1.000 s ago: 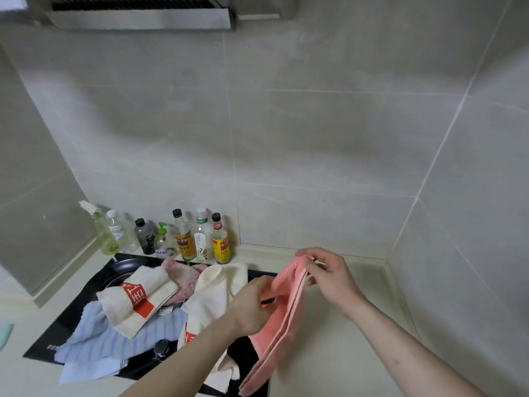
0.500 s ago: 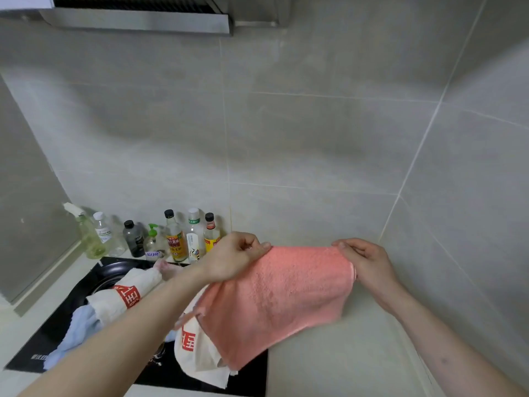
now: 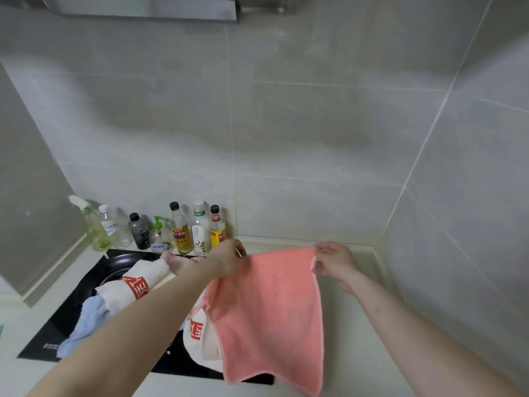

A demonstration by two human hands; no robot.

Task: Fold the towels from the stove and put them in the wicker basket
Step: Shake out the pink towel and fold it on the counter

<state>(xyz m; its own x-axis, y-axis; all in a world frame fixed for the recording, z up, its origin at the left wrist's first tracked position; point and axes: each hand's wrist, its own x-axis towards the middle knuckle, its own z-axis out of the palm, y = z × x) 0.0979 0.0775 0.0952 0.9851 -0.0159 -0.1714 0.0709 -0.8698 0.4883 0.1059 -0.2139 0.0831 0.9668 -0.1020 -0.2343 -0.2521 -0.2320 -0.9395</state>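
A pink towel (image 3: 272, 313) hangs spread out in the air above the counter. My left hand (image 3: 229, 260) pinches its top left corner and my right hand (image 3: 333, 262) pinches its top right corner. Behind and left of it, the black stove (image 3: 94, 277) holds a pile of towels: a cream towel with a red label (image 3: 134, 285), a light blue striped towel (image 3: 88, 319), and another cream towel (image 3: 201, 339) partly hidden by the pink one. No wicker basket is in view.
Several bottles stand in a row along the back wall, among them a spray bottle (image 3: 93, 227) and sauce bottles (image 3: 197, 227). A pale counter (image 3: 357, 325) runs right of the stove to the tiled corner. A range hood (image 3: 143, 8) hangs above.
The pink towel was bunched and folded between my hands; my hands have moved apart and lifted it, so it now hangs open and flat by its top corners.
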